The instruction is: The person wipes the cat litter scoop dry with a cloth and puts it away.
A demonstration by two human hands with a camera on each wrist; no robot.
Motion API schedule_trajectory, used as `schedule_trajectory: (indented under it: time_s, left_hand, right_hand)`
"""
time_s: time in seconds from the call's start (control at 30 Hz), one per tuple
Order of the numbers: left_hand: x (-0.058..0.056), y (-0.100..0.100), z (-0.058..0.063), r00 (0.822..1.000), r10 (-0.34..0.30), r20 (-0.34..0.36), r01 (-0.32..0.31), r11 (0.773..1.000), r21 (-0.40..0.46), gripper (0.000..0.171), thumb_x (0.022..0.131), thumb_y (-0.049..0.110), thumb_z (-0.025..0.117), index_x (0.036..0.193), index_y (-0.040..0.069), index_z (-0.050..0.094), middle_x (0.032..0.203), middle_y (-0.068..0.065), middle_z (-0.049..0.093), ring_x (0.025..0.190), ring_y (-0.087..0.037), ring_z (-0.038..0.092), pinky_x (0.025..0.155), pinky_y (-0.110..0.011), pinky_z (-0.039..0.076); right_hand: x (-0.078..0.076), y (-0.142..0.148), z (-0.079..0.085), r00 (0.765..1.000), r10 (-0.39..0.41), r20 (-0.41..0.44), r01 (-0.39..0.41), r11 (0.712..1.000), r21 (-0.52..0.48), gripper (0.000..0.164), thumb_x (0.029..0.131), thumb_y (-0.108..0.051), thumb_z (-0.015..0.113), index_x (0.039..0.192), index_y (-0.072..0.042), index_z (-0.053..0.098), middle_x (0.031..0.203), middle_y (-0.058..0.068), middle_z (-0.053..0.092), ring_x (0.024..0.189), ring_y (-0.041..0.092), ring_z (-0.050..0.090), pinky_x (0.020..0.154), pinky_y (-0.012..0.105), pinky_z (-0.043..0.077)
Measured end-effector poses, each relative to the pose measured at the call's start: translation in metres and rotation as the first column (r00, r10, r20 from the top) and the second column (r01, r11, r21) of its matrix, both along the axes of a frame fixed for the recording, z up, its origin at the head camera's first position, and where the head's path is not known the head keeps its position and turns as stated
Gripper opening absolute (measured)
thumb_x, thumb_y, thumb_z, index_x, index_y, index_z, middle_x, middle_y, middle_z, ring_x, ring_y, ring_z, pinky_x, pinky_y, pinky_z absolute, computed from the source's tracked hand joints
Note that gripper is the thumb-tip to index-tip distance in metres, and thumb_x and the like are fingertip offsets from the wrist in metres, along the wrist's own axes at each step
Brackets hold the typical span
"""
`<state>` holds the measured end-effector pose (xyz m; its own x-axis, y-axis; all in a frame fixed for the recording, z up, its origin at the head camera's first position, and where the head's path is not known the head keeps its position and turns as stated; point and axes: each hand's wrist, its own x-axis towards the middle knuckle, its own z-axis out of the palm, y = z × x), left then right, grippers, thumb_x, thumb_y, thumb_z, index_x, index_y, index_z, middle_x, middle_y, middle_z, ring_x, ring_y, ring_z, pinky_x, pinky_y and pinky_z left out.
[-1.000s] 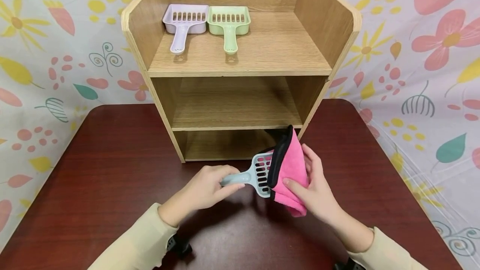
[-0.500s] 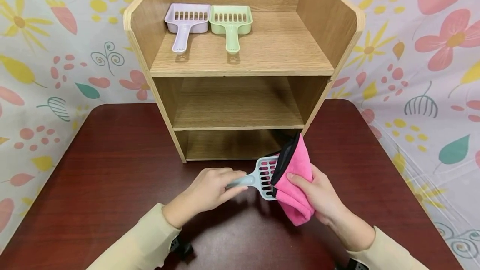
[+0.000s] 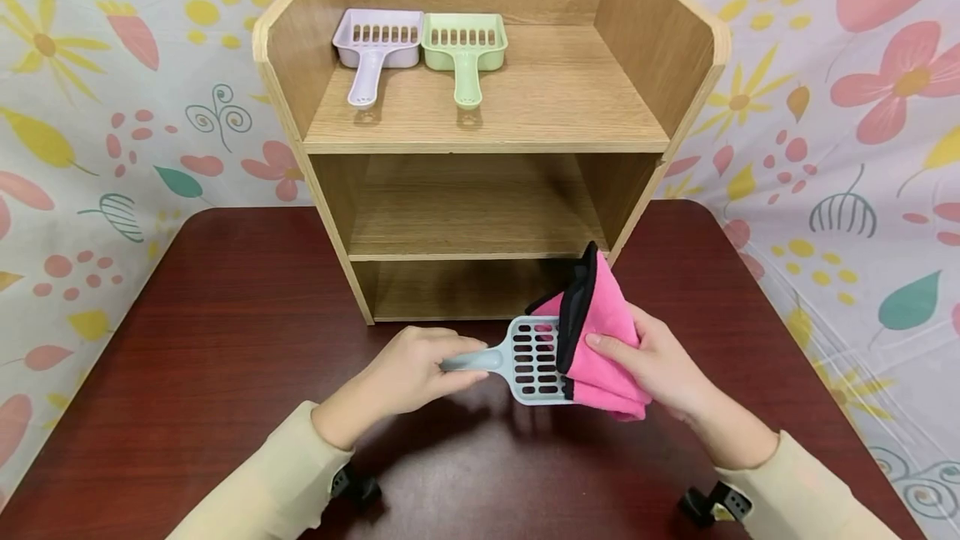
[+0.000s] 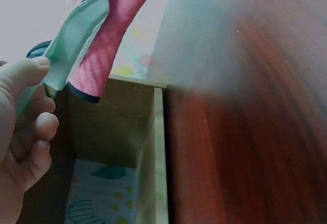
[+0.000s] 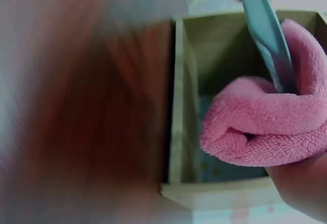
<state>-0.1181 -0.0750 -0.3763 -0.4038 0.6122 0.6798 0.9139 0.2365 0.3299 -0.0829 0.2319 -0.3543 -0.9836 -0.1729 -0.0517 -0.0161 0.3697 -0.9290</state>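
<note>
A light blue slotted litter scoop (image 3: 536,361) is held above the table by its handle, which my left hand (image 3: 408,369) grips between thumb and fingers. My right hand (image 3: 671,365) holds a pink cloth with black edging (image 3: 611,332), folded round the far end of the scoop and hiding that end. In the left wrist view the scoop (image 4: 76,40) is seen from its side, with the pink cloth (image 4: 110,40) against it. The right wrist view shows the fluffy cloth (image 5: 265,121) wrapped about the blue scoop (image 5: 268,35).
A wooden shelf unit (image 3: 487,144) stands behind the hands on the dark red table (image 3: 225,357). On its top board, a lilac litter scoop (image 3: 378,44) and a green litter scoop (image 3: 465,48) lie side by side at the left. Patterned fabric (image 3: 862,190) hangs around the table.
The cloth in my right hand has slid rightward along the scoop, showing more of its slots. My left hand keeps its grip on the handle with little movement.
</note>
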Motion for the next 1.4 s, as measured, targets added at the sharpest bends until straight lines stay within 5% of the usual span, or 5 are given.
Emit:
schedule_trajectory:
  time_s: [0.33,0.53,0.73,1.03,1.4]
  left_hand:
    - [0.001,0.002,0.014,0.975,-0.043,0.216,0.063,0.994,-0.085,0.022,0.076,0.021,0.078,0.095,0.010,0.075,0.084,0.002,0.072,0.070,-0.001,0.060,0.064,-0.010,0.046]
    - [0.001,0.008,0.015,0.940,-0.047,0.337,0.104,0.983,-0.154,0.018,0.080,0.024,0.075,0.095,0.013,0.075,0.082,0.006,0.072,0.066,0.003,0.054,0.061,-0.009,0.044]
    - [-0.001,0.013,0.013,0.946,-0.064,0.319,0.128,0.975,-0.182,0.015,0.082,0.025,0.072,0.092,0.014,0.075,0.076,0.011,0.070,0.055,0.009,0.040,0.052,-0.007,0.037]
    - [-0.002,0.005,0.012,0.964,-0.046,0.262,0.074,0.992,-0.099,0.020,0.077,0.022,0.078,0.094,0.012,0.075,0.082,0.005,0.072,0.066,0.001,0.054,0.060,-0.008,0.044]
    - [-0.003,-0.004,0.003,0.994,0.009,0.106,-0.006,1.000,-0.025,0.023,0.076,0.019,0.078,0.097,0.009,0.074,0.085,0.002,0.072,0.069,-0.004,0.061,0.062,-0.011,0.047]
  right_hand:
    - [-0.018,0.002,0.013,0.926,0.345,-0.152,-0.297,0.917,0.267,0.024,0.086,-0.012,0.068,0.106,-0.021,0.062,0.083,-0.003,0.064,0.068,0.008,0.059,0.062,0.025,0.051]
    - [-0.021,-0.015,0.015,0.872,0.444,-0.205,-0.339,0.851,0.402,0.036,0.084,-0.009,0.068,0.115,-0.026,0.062,0.089,-0.010,0.065,0.072,0.004,0.056,0.066,0.022,0.049]
    - [-0.021,-0.024,0.016,0.852,0.467,-0.236,-0.326,0.827,0.459,0.038,0.084,-0.010,0.068,0.117,-0.026,0.061,0.094,-0.013,0.065,0.074,0.003,0.056,0.069,0.021,0.049]
    - [-0.019,-0.013,0.018,0.876,0.409,-0.254,-0.248,0.836,0.490,0.040,0.081,-0.008,0.069,0.115,-0.028,0.062,0.089,-0.015,0.065,0.073,0.002,0.055,0.069,0.021,0.048]
    - [-0.006,-0.007,0.010,0.982,0.067,-0.179,-0.014,0.960,0.281,0.030,0.085,-0.019,0.071,0.113,-0.014,0.061,0.087,0.001,0.066,0.075,0.008,0.056,0.068,0.021,0.048]
